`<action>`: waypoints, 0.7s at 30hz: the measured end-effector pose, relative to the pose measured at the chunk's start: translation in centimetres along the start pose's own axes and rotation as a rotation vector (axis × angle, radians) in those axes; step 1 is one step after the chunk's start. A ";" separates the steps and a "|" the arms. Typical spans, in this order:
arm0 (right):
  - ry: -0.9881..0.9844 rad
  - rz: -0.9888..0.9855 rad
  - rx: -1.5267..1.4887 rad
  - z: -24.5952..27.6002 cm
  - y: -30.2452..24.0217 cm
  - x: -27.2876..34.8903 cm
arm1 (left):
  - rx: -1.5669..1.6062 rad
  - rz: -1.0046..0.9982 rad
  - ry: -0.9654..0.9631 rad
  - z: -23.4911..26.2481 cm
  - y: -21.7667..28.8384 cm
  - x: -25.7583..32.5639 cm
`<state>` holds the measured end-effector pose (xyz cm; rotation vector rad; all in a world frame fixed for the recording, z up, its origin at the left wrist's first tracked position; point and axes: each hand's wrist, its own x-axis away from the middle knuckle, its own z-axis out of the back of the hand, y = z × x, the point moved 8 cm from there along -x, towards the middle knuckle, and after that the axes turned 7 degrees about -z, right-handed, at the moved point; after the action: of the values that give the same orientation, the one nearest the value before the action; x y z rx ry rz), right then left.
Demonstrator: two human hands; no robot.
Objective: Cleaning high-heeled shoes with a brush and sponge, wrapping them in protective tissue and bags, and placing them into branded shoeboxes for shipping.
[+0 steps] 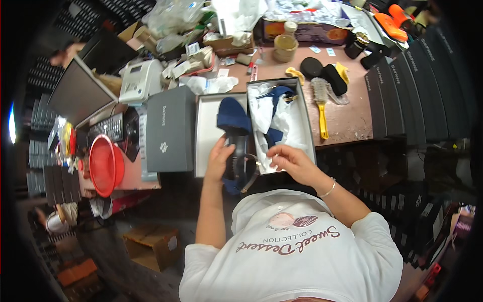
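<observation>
My left hand [219, 159] grips a navy blue sandal [234, 117] by its side, its wide toe band pointing away from me and its heel end toward me. Beneath the sandal lies a shallow box part with a white inside [205, 108]. To its right, an open grey shoebox [303, 126] holds another navy sandal [275, 135], partly covered by white tissue paper [260, 117]. My right hand [292, 162] hovers over the near end of that shoebox, fingers bent but apart, with nothing visible in them.
A closed grey shoebox [171, 131] stands left, beside a red basin [106, 166], a keyboard [106, 128] and a monitor [83, 90]. On the right lie a yellow-handled brush [322, 108] and stacked dark shoeboxes [410, 95]. Clutter and a small tub [285, 48] line the back.
</observation>
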<state>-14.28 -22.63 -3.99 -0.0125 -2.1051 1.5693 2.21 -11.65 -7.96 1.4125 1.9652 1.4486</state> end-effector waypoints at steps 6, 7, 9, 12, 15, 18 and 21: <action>0.478 0.312 0.531 7.5 -0.4 -3.2 | -0.879 -0.622 0.264 2.2 6.3 0.0; 0.435 0.297 0.631 7.9 -0.1 -4.2 | -0.772 -0.404 0.196 -2.1 6.6 -0.1; 0.291 0.149 1.016 7.0 1.4 -6.3 | -0.982 -0.629 -0.086 -8.5 5.7 -1.5; 0.255 0.141 1.121 6.5 2.8 -6.4 | -1.144 -0.732 -0.123 -12.9 5.3 -4.6; 0.138 0.102 1.010 6.7 3.9 -6.3 | -1.663 -0.122 -0.523 -11.8 -1.2 -10.5; 0.184 0.218 0.986 6.6 3.4 -5.6 | -1.915 0.013 -0.558 -12.0 -1.5 -13.4; 0.305 0.266 0.996 6.8 3.8 -4.8 | -1.967 -0.085 -0.403 -11.0 -3.8 -17.0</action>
<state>-13.95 -28.84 -10.67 -0.1757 -0.9585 2.4257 0.16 -31.84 -11.21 0.4448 -0.1363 1.7203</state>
